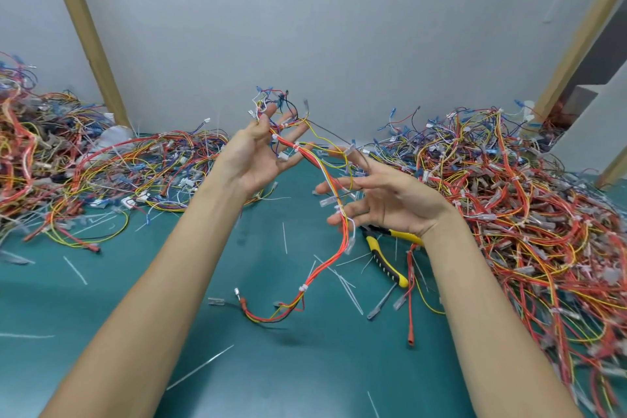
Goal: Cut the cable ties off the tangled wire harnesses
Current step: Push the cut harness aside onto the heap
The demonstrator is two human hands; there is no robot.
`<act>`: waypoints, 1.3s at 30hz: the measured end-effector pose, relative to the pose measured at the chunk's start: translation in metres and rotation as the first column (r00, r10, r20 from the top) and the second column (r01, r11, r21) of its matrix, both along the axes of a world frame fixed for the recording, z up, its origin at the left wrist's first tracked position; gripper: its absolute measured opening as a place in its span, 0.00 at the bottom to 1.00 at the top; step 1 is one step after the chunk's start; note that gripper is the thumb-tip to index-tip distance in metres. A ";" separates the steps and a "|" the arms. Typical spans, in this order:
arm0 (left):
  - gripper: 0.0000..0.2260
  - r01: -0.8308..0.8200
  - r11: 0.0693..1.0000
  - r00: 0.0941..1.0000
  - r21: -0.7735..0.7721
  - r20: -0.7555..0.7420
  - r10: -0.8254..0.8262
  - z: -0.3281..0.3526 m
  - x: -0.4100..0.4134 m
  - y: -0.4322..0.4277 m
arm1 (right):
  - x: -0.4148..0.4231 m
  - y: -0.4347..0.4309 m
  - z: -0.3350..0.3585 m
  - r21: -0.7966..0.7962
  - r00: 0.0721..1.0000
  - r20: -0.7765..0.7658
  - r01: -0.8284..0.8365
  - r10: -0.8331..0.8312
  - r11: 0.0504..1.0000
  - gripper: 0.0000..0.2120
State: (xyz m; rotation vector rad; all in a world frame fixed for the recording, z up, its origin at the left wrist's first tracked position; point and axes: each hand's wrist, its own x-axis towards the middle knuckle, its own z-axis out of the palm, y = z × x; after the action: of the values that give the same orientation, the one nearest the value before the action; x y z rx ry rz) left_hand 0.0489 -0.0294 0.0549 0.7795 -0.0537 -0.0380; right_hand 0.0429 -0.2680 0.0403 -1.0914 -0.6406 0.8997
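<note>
harness (320, 164) held up, left of cutters (386, 260), tail hanging low | left hand (252, 156) pinches its top; right hand (386, 200) splayed wide under strands | risk: loose strands likely snag fingers, harness slips; cutters unheld

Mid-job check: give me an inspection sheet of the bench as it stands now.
Surface: green mat.
Job's things: harness held up between both hands, white ties on it; yellow cutters lie on the mat below the right hand.
Clutter: cut tie tails strewn over the mat.
Hands: left hand pinches the harness top; right hand open, wires draped across its fingers.
Cables: left pile and right pile of harnesses.
Surroundings: grey wall, wooden posts.
</note>
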 end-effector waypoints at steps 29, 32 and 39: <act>0.16 0.113 0.861 0.991 0.496 -0.117 -0.063 -0.009 -0.025 -0.007 | 0.000 -0.002 0.010 -0.065 0.944 0.232 0.258 -0.237 0.964 0.19; 0.15 0.102 0.701 0.994 0.706 -0.104 -0.039 -0.018 -0.044 -0.009 | 0.002 -0.002 0.007 -0.060 0.936 0.208 0.302 -0.284 0.951 0.19; 0.10 -0.178 0.736 0.963 0.653 0.271 -0.007 -0.054 -0.110 -0.031 | 0.007 0.003 0.003 -0.025 0.905 0.109 0.416 -0.411 0.909 0.18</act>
State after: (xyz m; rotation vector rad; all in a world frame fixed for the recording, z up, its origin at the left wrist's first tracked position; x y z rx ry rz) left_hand -0.0606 -0.0605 0.0006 1.5227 -0.2628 0.1444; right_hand 0.0499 -0.2651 0.0429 -1.2639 -0.4452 0.4947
